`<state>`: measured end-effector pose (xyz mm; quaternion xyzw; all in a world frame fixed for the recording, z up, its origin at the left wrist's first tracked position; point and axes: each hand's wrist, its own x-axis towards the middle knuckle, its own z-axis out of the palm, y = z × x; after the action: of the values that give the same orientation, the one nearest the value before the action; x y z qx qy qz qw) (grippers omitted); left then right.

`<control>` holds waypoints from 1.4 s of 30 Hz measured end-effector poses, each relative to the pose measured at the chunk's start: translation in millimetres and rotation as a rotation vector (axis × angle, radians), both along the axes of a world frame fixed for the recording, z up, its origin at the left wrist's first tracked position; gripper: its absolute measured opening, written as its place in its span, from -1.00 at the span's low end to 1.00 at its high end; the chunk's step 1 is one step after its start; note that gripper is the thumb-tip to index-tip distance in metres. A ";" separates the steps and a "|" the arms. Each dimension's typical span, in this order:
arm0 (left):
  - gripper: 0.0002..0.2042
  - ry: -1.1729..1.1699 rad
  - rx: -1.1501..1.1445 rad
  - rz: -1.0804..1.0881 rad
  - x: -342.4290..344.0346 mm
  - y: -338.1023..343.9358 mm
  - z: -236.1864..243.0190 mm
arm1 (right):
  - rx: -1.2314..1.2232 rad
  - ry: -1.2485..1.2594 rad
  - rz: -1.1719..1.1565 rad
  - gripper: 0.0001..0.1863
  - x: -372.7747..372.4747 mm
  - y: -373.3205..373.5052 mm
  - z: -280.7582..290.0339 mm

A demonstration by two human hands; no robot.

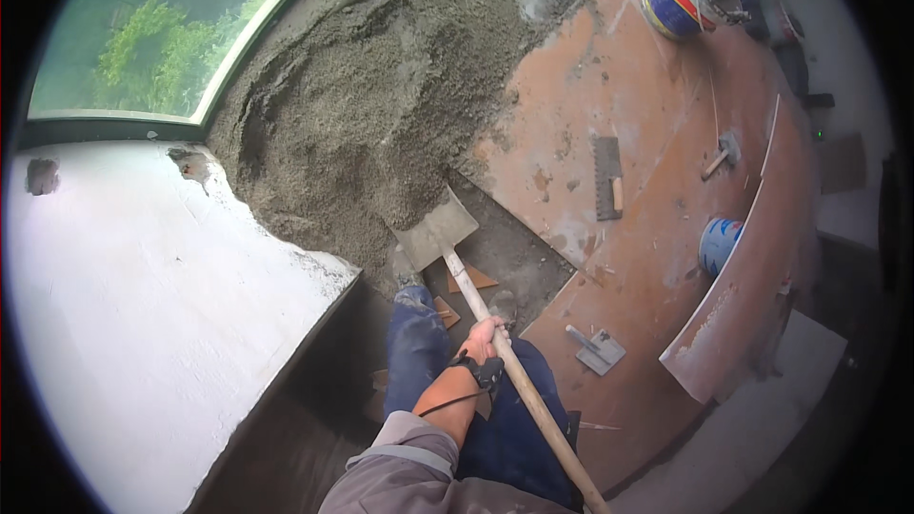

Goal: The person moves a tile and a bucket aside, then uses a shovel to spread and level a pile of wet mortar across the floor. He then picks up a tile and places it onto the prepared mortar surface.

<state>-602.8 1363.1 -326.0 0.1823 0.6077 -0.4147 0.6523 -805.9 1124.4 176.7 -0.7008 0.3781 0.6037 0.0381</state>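
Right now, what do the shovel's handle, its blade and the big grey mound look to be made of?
Shovel handle: most likely bare wood, matte; it is pale, tan and round.
Blade: probably metal with a dull finish; it is a thin, broad plate, greyish tan.
Mound: seems sand or a sandy mix, matte and grainy; whether cement is in it, I cannot tell.

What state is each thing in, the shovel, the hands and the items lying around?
Shovel: gripped aslant, blade mostly bare, at the grey heap's foot.
Left hand: closed round the shaft.
Right hand: out of view.
Grey heap: piled, loose, uneven.
Notched trowel: lying, unheld.
Flat trowel nearest the person: lying, unheld.
Red-and-blue bucket: standing, contents unclear.
Blue-and-white bucket: partly hidden, contents unseen.
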 end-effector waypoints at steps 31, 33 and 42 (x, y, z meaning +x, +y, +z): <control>-0.82 -0.276 0.465 -0.093 89.6 137.5 113.8 | 0.588 -0.575 0.081 -0.71 -75.1 -71.6 -157.0; -0.86 -0.169 0.331 0.014 36.9 88.1 77.9 | 0.398 -0.495 0.157 -0.54 -127.4 -102.9 -116.8; -0.90 0.165 -0.029 0.138 -106.4 -29.4 57.1 | 0.004 -0.091 0.797 -0.41 -168.9 -94.2 96.3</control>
<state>-709.2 1333.8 -268.9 0.0959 0.6642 -0.3913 0.6297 -974.8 1030.1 273.0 -0.8186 0.0736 0.5402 -0.1808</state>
